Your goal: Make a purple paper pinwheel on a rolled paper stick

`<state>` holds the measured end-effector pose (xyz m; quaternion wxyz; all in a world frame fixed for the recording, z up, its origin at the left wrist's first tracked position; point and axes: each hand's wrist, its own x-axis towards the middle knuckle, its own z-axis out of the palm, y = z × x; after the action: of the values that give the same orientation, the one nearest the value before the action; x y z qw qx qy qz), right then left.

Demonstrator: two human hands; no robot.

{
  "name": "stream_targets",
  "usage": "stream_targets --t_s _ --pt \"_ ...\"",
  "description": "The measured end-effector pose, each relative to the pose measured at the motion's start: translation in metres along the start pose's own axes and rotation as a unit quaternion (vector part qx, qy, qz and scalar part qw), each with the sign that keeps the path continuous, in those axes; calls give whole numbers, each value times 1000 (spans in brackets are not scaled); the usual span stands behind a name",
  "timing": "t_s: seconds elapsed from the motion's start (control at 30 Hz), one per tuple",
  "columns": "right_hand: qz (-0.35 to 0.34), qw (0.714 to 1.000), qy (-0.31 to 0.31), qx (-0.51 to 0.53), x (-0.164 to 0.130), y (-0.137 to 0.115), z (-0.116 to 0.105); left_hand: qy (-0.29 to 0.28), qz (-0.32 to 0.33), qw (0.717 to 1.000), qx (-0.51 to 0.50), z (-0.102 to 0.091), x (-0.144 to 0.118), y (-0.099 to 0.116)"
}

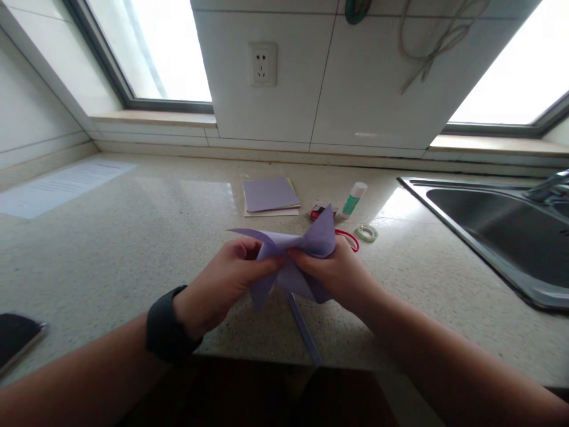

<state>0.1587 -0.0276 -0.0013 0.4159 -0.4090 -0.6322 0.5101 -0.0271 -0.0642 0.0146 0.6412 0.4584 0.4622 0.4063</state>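
A folded purple paper pinwheel (291, 276) is held over the counter near its front edge, its pointed corners sticking out on several sides. My left hand (235, 264) grips its left side, the thumb pressed towards the middle. On the right side my right hand (338, 270) is closed on the paper, and its thumb meets the centre close to the left thumb. Below the paper a narrow purplish strip (304, 329) runs to the counter's edge; whether it is joined to the pinwheel I cannot tell. The fingers behind the paper are hidden.
Behind the hands lie a stack of purple paper (271, 194), a small red-and-black box (317, 210), a glue stick (354, 200), a tape roll (367, 233) and a red loop (351, 238), perhaps a scissors handle. A sink (489, 237) is right; a printed sheet (62, 187) and dark object (18, 338) are left.
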Motion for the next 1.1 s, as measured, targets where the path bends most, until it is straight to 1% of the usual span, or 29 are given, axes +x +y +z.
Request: stream_targets --t_s 0.3,0.47,0.53,0.7,0.77,0.83,0.9,0.93,0.97,1.03,1.1 --pt "-15 999 -18 -41 1 6 -1 20 -10 1000 -2 5 -1 -5" --pt "-9 998 -32 -53 0 6 -1 23 -13 999 -31 4 0 -8" --pt "4 998 -41 -44 1 4 -1 24 -20 999 -41 2 0 -7" --pt "33 997 -65 28 3 -3 -6 38 -35 997 -58 1 1 -5" --pt "50 996 -59 40 4 -7 -12 38 -29 997 -53 1 1 -5" --pt "61 997 -17 36 6 -8 -22 45 -24 998 -48 0 2 -7" --pt "52 998 38 -1 9 -7 -35 55 -21 997 -54 -1 2 -9" --pt "37 996 66 -39 10 -6 -43 60 -19 996 -59 -2 2 -10" --pt "8 991 99 -87 11 -4 -50 65 -16 996 -66 -3 2 -10" --pt "-42 967 136 -209 13 1 -63 74 -13 994 -79 -4 2 -11" --pt "-64 936 128 -322 14 4 -71 78 -18 993 -88 -5 2 -10"
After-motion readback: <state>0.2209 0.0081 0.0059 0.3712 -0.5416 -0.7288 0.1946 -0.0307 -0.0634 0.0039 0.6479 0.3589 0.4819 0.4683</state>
